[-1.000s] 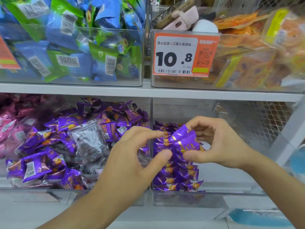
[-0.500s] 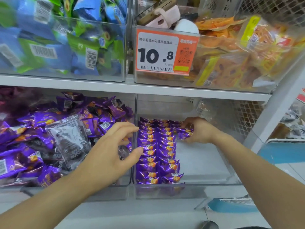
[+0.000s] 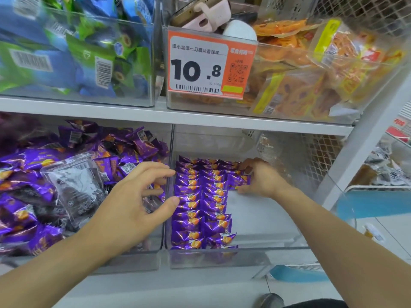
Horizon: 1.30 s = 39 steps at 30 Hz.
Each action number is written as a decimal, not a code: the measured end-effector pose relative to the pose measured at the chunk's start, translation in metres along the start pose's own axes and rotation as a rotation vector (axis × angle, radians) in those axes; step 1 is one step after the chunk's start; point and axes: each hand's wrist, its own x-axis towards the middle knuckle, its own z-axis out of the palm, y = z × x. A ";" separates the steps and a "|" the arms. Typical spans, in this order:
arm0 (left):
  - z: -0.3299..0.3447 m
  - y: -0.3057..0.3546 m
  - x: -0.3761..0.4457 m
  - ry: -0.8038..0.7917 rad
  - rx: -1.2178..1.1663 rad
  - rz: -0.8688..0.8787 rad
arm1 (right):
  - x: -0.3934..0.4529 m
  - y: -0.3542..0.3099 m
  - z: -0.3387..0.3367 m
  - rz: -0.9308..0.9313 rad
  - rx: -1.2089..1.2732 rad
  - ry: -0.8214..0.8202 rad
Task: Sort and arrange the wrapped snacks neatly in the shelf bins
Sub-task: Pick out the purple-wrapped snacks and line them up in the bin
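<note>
Two neat rows of purple wrapped snacks (image 3: 201,203) lie in the left half of a clear bin (image 3: 262,254) on the lower shelf. My right hand (image 3: 259,177) reaches deep into that bin and pinches a small stack of purple snacks (image 3: 239,181) at the far end, beside the second row. My left hand (image 3: 138,201) hovers with loosely curled fingers over the divider between this bin and the clear left bin (image 3: 133,261). It holds nothing. The left bin is heaped with loose purple snacks (image 3: 33,174), and a clear-wrapped dark snack (image 3: 73,185) lies on top.
The upper shelf carries a bin of blue and green packets (image 3: 77,58) and a bin of orange packets (image 3: 311,81) with an orange 10.8 price tag (image 3: 209,67). A white shelf post (image 3: 364,134) rises at the right. A wire mesh panel (image 3: 311,156) stands behind the right bin.
My right hand has carried the purple snacks from in front of me deep into the right bin. My left hand let go of them and drifted left to the divider.
</note>
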 end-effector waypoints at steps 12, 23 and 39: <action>0.001 0.001 -0.002 0.016 -0.022 -0.024 | 0.005 0.000 0.009 0.037 0.032 0.073; 0.003 -0.002 -0.002 0.020 -0.033 -0.024 | 0.005 0.003 0.016 0.027 0.121 0.107; 0.002 -0.004 -0.003 0.024 -0.030 -0.011 | -0.001 -0.004 0.001 -0.060 0.056 0.060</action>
